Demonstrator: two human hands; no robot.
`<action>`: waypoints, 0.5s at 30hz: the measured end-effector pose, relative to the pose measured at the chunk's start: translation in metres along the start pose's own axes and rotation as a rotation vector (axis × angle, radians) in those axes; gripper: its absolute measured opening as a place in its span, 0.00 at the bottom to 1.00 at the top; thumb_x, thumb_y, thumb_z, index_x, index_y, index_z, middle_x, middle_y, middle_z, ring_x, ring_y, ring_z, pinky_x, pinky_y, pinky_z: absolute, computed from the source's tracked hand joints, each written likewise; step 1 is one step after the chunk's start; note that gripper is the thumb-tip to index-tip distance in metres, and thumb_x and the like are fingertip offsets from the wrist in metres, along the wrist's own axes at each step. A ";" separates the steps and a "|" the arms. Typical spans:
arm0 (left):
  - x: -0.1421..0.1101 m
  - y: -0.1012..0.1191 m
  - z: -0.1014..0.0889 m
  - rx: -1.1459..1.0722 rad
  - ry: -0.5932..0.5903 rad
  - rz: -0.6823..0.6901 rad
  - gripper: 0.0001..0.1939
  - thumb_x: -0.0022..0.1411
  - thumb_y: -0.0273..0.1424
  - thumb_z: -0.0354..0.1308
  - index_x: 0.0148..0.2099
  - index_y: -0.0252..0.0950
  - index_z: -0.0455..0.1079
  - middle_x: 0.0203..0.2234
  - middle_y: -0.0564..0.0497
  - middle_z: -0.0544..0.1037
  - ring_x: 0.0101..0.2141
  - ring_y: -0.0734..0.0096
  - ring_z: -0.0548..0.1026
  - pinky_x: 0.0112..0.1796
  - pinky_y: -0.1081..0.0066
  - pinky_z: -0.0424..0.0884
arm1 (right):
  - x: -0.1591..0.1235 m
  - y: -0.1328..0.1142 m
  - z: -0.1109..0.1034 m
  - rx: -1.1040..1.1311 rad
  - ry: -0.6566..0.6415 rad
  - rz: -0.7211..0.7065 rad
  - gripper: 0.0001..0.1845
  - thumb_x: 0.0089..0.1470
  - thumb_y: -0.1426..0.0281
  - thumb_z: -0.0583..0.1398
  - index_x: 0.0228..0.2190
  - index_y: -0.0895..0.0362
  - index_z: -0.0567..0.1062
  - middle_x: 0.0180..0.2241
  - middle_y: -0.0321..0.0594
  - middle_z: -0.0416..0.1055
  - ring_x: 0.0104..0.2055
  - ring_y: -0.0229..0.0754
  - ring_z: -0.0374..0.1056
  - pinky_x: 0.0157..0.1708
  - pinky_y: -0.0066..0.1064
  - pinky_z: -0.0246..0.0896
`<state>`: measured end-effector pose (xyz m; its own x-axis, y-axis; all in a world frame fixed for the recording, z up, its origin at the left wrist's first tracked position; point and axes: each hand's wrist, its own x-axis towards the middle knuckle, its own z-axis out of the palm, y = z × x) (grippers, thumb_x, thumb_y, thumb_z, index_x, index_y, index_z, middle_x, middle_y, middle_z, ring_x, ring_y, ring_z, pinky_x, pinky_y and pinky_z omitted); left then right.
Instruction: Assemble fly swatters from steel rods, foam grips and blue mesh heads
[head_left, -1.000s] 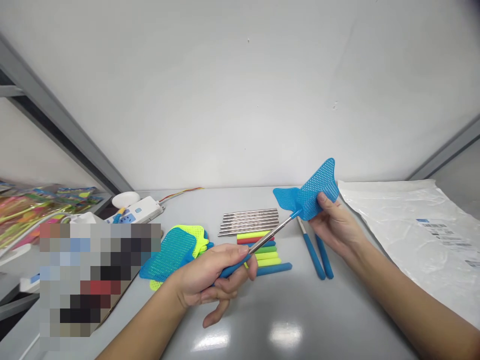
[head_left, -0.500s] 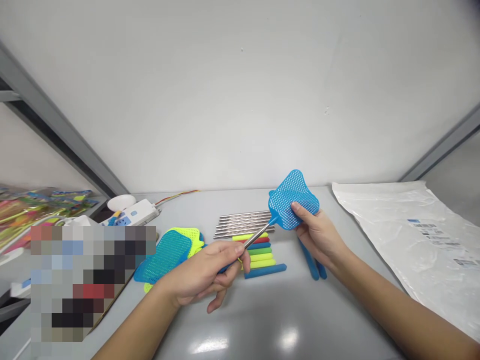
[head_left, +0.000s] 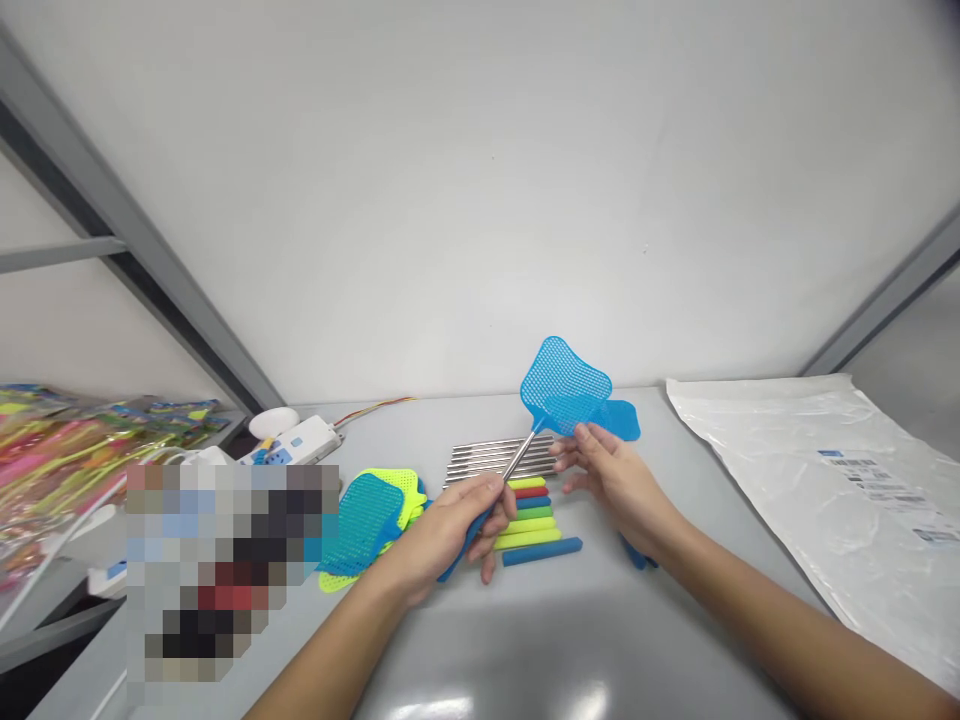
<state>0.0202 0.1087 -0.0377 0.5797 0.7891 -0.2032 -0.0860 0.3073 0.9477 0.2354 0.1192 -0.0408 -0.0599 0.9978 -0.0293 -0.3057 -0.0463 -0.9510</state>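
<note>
My left hand (head_left: 461,525) is closed around a blue fly swatter (head_left: 562,385), near where its blue handle meets the metal rod. The swatter's mesh head is tilted up to the right. My right hand (head_left: 611,470) is just below the head, fingers apart; its fingertips overlap the lower edge, and I cannot tell if they touch. Behind it another blue swatter head (head_left: 622,420) lies on the table, its handle partly hidden. Under the held swatter lie a row of metal rods (head_left: 480,455) and several coloured handles (head_left: 544,551). Left of my left hand are stacked blue and yellow swatter heads (head_left: 364,520).
A white plastic mailing bag (head_left: 780,470) covers the right side of the grey table (head_left: 600,630). On the left stand a power strip (head_left: 307,440), a white round object (head_left: 273,422) and a pixelated patch. Colourful packaged items (head_left: 67,460) lie farther left.
The swatter head has shifted left and turned more upright. My right hand has let go of the mesh and spread its fingers. The camera view has swung slightly left.
</note>
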 end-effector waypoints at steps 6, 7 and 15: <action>0.009 0.002 0.022 0.123 0.256 0.254 0.17 0.62 0.45 0.57 0.34 0.36 0.64 0.24 0.57 0.64 0.26 0.76 0.65 0.31 0.76 0.66 | -0.025 -0.011 0.031 -0.368 -0.236 -0.067 0.19 0.57 0.55 0.60 0.45 0.54 0.71 0.38 0.39 0.72 0.42 0.42 0.69 0.40 0.34 0.65; 0.012 0.003 0.029 0.154 0.294 0.291 0.17 0.61 0.45 0.58 0.33 0.36 0.64 0.25 0.57 0.64 0.27 0.75 0.65 0.32 0.76 0.65 | -0.029 -0.013 0.033 -0.424 -0.237 -0.102 0.19 0.58 0.55 0.59 0.47 0.53 0.70 0.41 0.40 0.72 0.44 0.43 0.68 0.42 0.35 0.64; 0.054 0.008 0.084 0.335 0.216 0.283 0.18 0.59 0.47 0.59 0.32 0.35 0.66 0.20 0.58 0.58 0.23 0.76 0.58 0.25 0.75 0.55 | -0.070 -0.004 -0.008 -0.644 0.105 -0.258 0.21 0.63 0.57 0.53 0.55 0.50 0.63 0.38 0.39 0.71 0.39 0.44 0.68 0.39 0.35 0.63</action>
<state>0.1189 0.1092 -0.0207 0.3869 0.9201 0.0614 0.0699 -0.0956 0.9930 0.2484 0.0494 -0.0371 0.0406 0.9740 0.2228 0.3277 0.1977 -0.9239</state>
